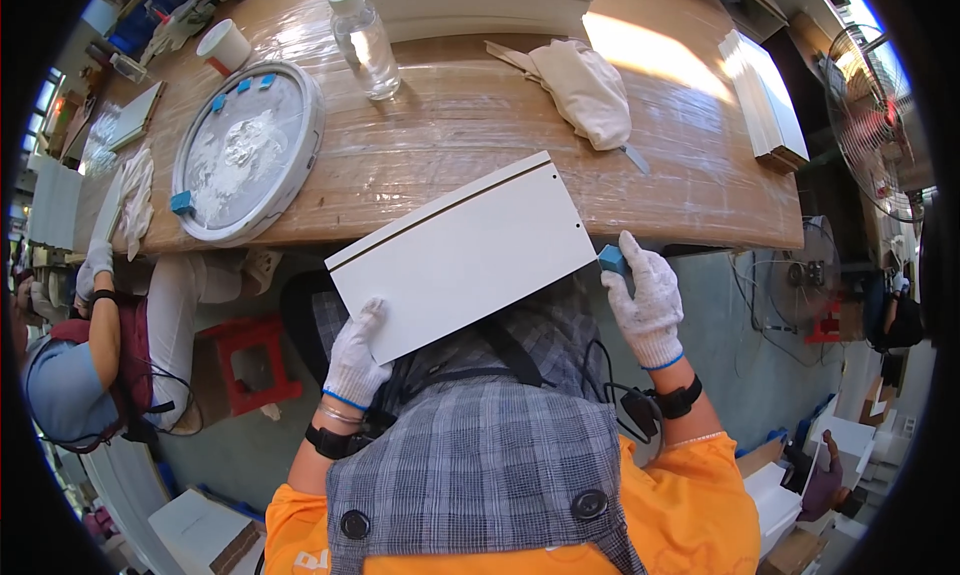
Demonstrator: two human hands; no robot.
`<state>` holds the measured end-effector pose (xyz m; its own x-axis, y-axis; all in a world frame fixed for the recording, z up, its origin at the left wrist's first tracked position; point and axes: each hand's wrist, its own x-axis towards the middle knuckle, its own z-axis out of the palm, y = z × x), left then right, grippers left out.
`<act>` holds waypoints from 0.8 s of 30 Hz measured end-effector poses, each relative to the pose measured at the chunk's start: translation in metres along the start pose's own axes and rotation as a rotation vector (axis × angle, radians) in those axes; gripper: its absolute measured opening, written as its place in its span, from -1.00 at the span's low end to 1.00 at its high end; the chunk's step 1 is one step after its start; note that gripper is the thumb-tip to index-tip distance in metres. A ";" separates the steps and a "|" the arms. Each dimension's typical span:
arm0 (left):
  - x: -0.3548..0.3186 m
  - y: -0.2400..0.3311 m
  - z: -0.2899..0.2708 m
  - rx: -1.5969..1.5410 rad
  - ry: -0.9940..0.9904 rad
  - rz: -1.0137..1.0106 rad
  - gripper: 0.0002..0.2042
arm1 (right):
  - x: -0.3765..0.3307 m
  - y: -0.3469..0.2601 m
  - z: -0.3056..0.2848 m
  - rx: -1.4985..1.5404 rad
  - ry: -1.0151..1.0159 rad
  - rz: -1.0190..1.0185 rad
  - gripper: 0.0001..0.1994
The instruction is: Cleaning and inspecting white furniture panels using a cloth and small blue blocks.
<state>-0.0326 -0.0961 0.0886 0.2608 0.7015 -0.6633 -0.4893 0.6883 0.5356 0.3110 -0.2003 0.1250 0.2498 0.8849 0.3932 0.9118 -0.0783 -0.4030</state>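
A white rectangular panel (465,260) with a dark groove along its far edge and small holes at its right end lies tilted over my lap, its far side at the table edge. My left hand (357,353), in a white knit glove, grips the panel's near left corner, thumb on top; the other fingers are hidden beneath. Just off the panel's right end, my gloved right hand (645,300) pinches a small blue block (612,260) between thumb and fingers.
A round grey lid (290,190) with white powder and several blue blocks sits at left on the table (450,125). Behind are a clear bottle (368,55), a beige cloth (585,90) and stacked panels (480,5). Fans (875,125) stand right; a person (85,365) sits left beside a red stool (250,360).
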 end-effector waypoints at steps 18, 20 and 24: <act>0.001 0.000 -0.005 -0.020 0.015 -0.013 -0.70 | 0.006 -0.006 -0.003 -0.034 -0.028 0.009 -0.45; 0.002 0.000 -0.004 -0.016 0.038 -0.013 -0.70 | 0.006 -0.006 -0.004 -0.050 -0.038 0.014 -0.46; 0.001 0.000 -0.003 -0.004 0.020 -0.003 -0.70 | 0.005 -0.006 -0.003 0.018 -0.021 -0.002 -0.46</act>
<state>-0.0353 -0.0956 0.0862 0.2454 0.6958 -0.6750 -0.4923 0.6893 0.5315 0.3079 -0.1966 0.1325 0.2411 0.8943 0.3769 0.9063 -0.0685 -0.4171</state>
